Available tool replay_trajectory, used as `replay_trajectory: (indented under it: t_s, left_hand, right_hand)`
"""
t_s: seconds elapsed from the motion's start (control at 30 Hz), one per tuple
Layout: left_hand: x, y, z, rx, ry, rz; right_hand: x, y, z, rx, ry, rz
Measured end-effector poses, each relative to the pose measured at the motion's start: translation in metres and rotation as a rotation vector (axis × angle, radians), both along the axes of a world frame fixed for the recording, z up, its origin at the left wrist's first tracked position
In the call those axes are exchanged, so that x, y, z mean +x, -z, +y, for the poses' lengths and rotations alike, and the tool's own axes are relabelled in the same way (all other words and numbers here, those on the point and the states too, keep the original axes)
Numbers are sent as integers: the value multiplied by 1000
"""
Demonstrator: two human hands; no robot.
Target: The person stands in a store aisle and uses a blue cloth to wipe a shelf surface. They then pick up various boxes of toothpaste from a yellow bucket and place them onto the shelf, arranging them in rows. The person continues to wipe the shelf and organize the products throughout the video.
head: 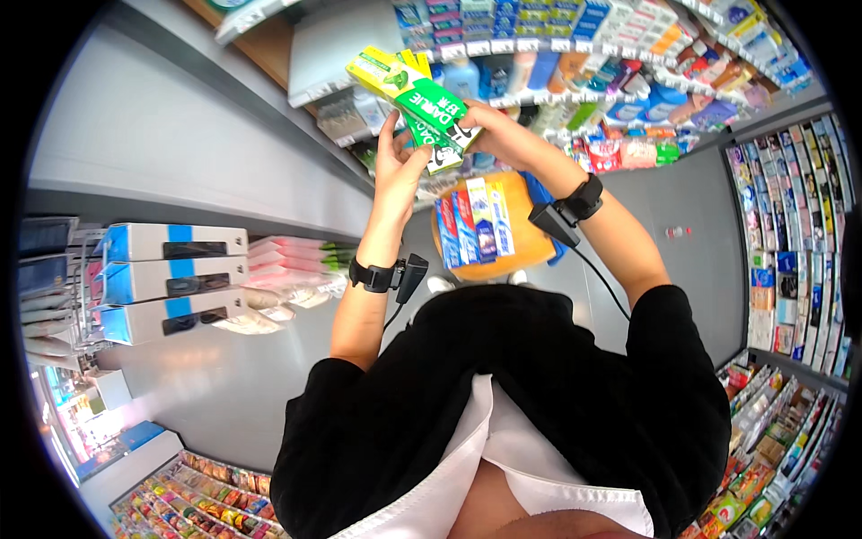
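Note:
Both my hands are raised before a store shelf, holding green and yellow Darlie toothpaste boxes. My right hand (497,135) grips the end of the upper toothpaste box (428,102). My left hand (402,162) is around a second toothpaste box (444,156), which lies partly under the upper one at an angle. A further yellow box end shows behind them; how many boxes there are in all I cannot tell. Below my hands, several toothpaste boxes (485,222) in red, blue, white and yellow lie side by side on an orange-brown stool seat (532,237).
Shelves ahead hold toothpaste cartons (505,20) and bottles (461,77). A shelf board (337,50) stands left of them. White boxes (178,276) hang on a rack at left. A small bottle (677,232) lies on the floor at right. Dark devices with cables are strapped to both wrists.

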State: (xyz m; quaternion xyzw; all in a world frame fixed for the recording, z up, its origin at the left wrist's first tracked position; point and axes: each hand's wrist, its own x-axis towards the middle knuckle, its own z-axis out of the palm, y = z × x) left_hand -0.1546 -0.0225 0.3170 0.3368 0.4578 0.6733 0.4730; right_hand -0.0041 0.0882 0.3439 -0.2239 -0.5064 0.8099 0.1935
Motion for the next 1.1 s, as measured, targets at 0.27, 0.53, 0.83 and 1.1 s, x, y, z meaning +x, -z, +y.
replay_trajectory:
  t_s: [0.27,0.53,0.83,1.1]
  left_hand:
    - [115,64,-21,-106,208,-38]
    - [215,208,-13,-460,186,-170]
    - [278,287,-6,-601,-87,-201]
    - [272,351,21,-550,-206,101]
  right_hand:
    - [134,60,-8,-96,-42,-141]
    - [258,145,-16,-277,239,-109]
    - [313,225,-15,-299,295,-308]
    - [291,291,-11,-242,265,-457]
